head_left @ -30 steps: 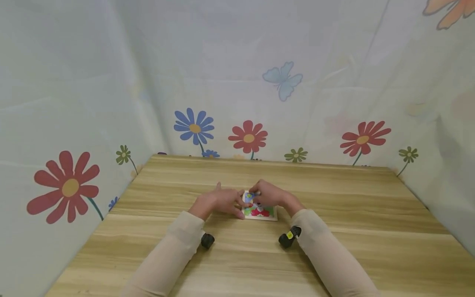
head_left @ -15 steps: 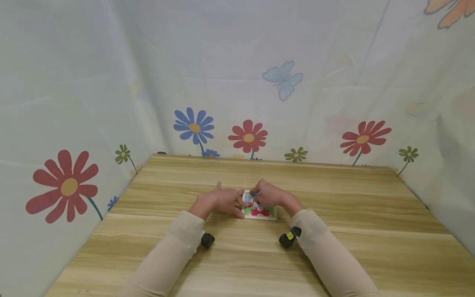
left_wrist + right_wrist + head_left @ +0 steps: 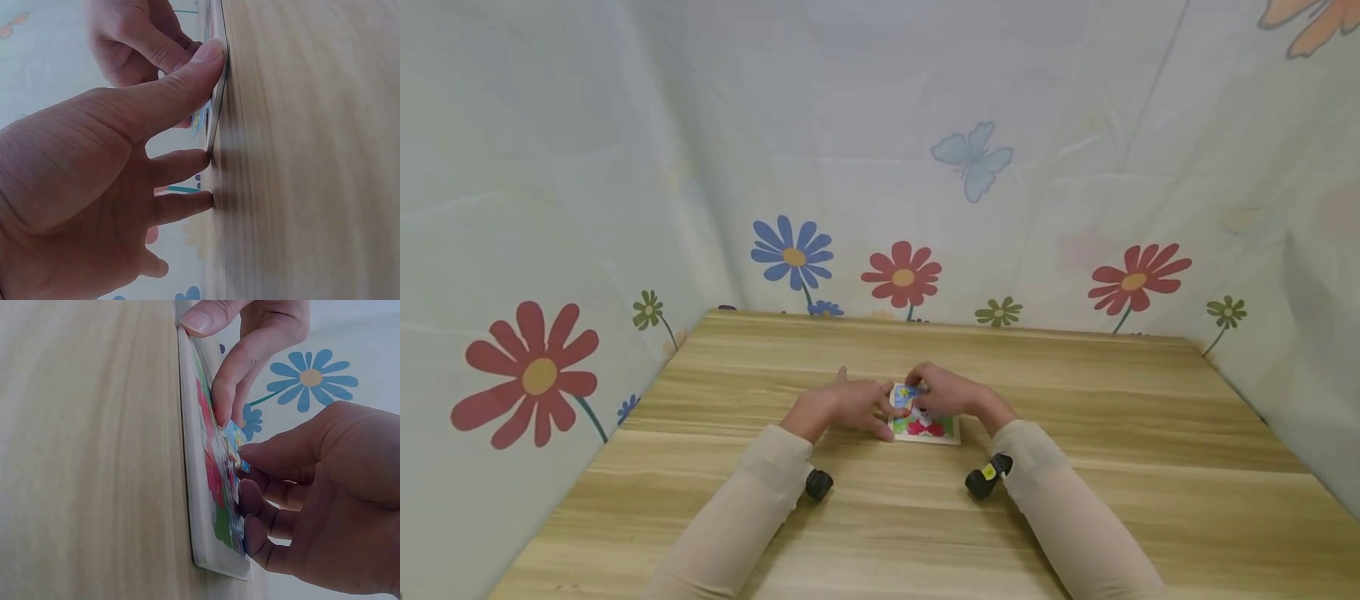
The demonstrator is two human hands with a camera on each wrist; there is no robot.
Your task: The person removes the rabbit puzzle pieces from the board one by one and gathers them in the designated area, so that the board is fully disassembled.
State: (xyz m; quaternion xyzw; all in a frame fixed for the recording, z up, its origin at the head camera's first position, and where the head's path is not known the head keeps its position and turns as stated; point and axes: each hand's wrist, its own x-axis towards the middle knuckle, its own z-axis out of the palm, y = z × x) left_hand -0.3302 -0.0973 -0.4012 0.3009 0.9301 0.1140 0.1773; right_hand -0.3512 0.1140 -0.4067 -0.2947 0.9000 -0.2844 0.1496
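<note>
Left hand (image 3: pixel 106 169), foreground: thumb tip against the edge of a thin board (image 3: pixel 217 115), one fingertip at the board's corner, the next touching the wood-grained worktop (image 3: pixel 312 156), the little finger apart. Behind the thumb: right hand (image 3: pixel 134 37), fingers bent; blue-and-yellow piece (image 3: pixel 198 120), partly hidden. Background: pale flower-printed backdrop (image 3: pixel 50 69).

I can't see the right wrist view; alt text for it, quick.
The right hand appears to pinch a small blue piece angled up from a picture board on a wooden table. The left hand touches the board's edge with its thumb; a blue flower shows behind.
</note>
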